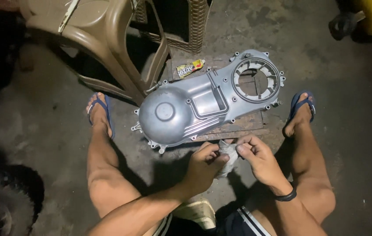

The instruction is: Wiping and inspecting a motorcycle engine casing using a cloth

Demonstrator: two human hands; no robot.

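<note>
Both hands, left (205, 164) and right (256, 155), pinch a small grey rag (228, 153); engine cover (207, 102) lies just ahead, long axis slanting left-to-right.

Dim, stained concrete floor (347, 144), tan plastic chair (103, 39), woven basket (194, 26) behind.

Dim scene, lit from above near centre; the silver engine cover (203, 102) gleams softly. Corners at seven and one o'clock fall into shadow; focus is sharp.
</note>
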